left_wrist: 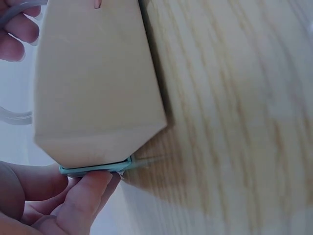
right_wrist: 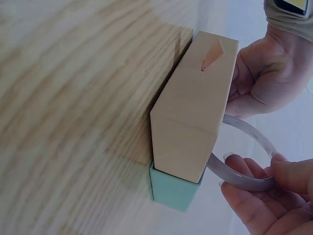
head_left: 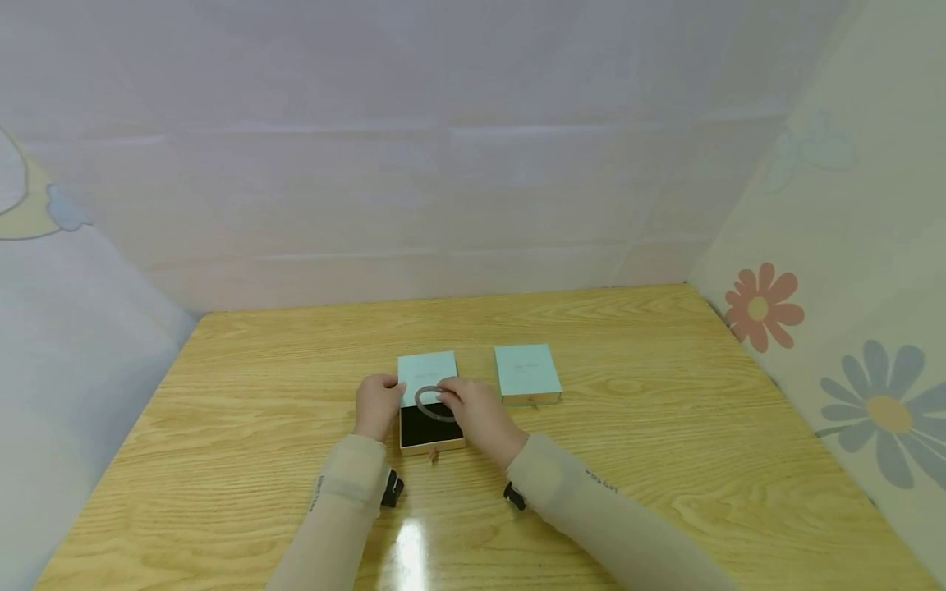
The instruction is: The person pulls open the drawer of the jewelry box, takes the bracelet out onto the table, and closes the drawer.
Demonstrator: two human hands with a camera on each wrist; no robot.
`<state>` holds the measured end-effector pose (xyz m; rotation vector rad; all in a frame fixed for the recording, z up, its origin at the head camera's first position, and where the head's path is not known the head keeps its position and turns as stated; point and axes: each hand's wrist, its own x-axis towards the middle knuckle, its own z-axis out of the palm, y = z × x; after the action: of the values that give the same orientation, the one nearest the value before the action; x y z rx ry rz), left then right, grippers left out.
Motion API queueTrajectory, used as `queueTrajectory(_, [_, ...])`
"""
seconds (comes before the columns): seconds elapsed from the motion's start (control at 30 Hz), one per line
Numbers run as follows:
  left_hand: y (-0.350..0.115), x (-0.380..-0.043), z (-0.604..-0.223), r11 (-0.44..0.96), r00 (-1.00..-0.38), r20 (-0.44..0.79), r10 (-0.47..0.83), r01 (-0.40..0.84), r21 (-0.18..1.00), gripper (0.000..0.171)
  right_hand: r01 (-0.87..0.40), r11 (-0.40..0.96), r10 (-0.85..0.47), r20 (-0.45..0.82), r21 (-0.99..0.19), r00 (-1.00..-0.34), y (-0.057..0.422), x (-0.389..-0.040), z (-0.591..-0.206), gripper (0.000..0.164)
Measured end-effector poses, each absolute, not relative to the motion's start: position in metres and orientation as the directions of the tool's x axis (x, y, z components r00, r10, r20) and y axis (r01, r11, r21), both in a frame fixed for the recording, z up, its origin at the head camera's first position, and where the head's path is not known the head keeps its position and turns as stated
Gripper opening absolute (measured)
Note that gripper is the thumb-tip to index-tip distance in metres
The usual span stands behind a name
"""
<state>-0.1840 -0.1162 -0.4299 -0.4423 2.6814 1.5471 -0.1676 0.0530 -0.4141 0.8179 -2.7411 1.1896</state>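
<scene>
A small drawer-style gift box with a pale teal sleeve lies on the table, its beige drawer pulled out toward me and lined in black. My left hand grips the sleeve at its left side, thumb and fingers on the teal edge in the left wrist view. Between thumb and fingers, my right hand pinches a translucent greyish-purple bangle. The bangle is tilted above the drawer; the right wrist view shows the ring beside the drawer's rim. A short ribbon tab sticks out of the drawer front.
A second teal box, closed, lies to the right of the first. The wooden table reaches a pale curtain at the back, and a flower-printed cloth hangs on the right.
</scene>
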Motion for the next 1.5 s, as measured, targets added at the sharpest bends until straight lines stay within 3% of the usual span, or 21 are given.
queueTrajectory(0.17, [-0.116, -0.184, -0.429, 0.469, -0.961, -0.145, -0.237, -0.244, 0.849, 0.027, -0.384, 0.483, -0.412, 0.183, -0.787, -0.893, 0.056, -0.171, -0.417, 0.017])
queueTrajectory(0.57, [-0.117, -0.183, -0.431, 0.47, -0.961, -0.147, -0.234, -0.244, 0.848, 0.028, -0.145, 0.311, -0.311, 0.044, -0.939, -0.949, 0.062, -0.175, -0.419, 0.021])
queueTrajectory(0.9, [-0.117, -0.183, -0.432, 0.464, -0.959, -0.157, -0.237, -0.254, 0.849, 0.028, -0.031, 0.174, -0.308, -0.024, -0.984, -0.951, 0.069, -0.178, -0.416, 0.024])
queueTrajectory(1.5, [-0.115, -0.184, -0.43, 0.477, -0.96, -0.154, -0.235, -0.252, 0.842, 0.028, 0.009, 0.175, -0.257, -0.055, -0.985, -0.965, 0.085, -0.183, -0.413, 0.022])
